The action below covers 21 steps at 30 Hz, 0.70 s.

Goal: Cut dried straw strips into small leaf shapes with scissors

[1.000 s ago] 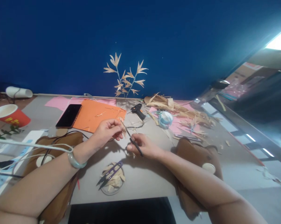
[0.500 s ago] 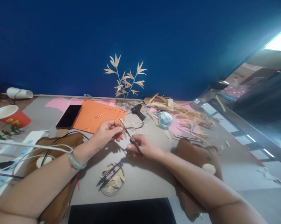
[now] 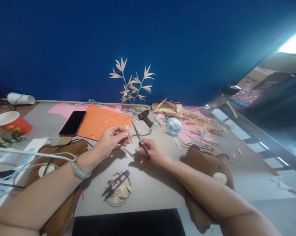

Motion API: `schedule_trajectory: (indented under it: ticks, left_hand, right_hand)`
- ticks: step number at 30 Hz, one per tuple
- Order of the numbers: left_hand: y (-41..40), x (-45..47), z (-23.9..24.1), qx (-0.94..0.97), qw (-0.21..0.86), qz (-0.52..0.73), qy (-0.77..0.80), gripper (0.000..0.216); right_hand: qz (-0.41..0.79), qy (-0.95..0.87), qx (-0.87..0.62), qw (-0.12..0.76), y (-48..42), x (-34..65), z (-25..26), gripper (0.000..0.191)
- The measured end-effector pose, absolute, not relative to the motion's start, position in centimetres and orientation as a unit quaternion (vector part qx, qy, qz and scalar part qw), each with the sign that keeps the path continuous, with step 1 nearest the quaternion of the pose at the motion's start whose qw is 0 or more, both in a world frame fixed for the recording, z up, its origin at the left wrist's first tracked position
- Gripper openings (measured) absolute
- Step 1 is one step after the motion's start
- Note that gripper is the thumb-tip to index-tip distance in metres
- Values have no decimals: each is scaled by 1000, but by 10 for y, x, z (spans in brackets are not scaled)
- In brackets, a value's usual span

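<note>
My left hand (image 3: 114, 137), with a pale green bangle on its wrist, pinches a small pointed piece of dry corn husk (image 3: 130, 136) between thumb and fingers. A slim dark metal tool (image 3: 137, 132) is gripped in my right hand (image 3: 151, 152); its thin end points up and away, slightly apart from the husk piece. Its exact kind cannot be made out. Below my hands, a small round dish (image 3: 118, 204) holds husk cuttings, with purple-handled thread snips (image 3: 117, 184) lying across it. A husk flower branch (image 3: 133, 86) stands upright against the blue wall.
A black glue gun (image 3: 146, 118), a roll of tape (image 3: 173, 126) and a heap of husk strips (image 3: 179, 111) lie beyond my hands. A phone (image 3: 73, 123) rests by orange paper (image 3: 96, 127). Brown cushions (image 3: 207, 186) lie under my forearms. A red paper cup (image 3: 20, 124) stands left.
My right hand has shifted slightly to the right and the tool has swung more upright, away from the husk piece. My left hand has hardly moved.
</note>
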<state>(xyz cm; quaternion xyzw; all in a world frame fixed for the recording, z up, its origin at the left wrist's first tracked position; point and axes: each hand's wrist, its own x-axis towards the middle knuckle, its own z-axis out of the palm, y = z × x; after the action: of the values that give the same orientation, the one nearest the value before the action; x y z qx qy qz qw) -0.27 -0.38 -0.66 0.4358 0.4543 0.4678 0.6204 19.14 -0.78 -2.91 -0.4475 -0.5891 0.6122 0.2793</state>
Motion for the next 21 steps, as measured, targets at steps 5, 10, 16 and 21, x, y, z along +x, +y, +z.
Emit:
schedule_trajectory:
  ticks: [5, 10, 16, 21]
  left_hand:
    - [-2, -2, -4, 407, 635, 477, 451, 26]
    - [-7, 1, -4, 434, 651, 436, 445, 25]
    - [-14, 8, -5, 493, 632, 417, 429, 24]
    - [-13, 8, -6, 493, 638, 395, 441, 25]
  right_hand:
    - [588, -567, -456, 353, -9, 192, -20, 45]
    - [565, -567, -454, 391, -14, 191, -17, 39]
    - [586, -553, -441, 395, -16, 187, -24, 44]
    - [563, -562, -443, 414, -16, 187, -24, 41]
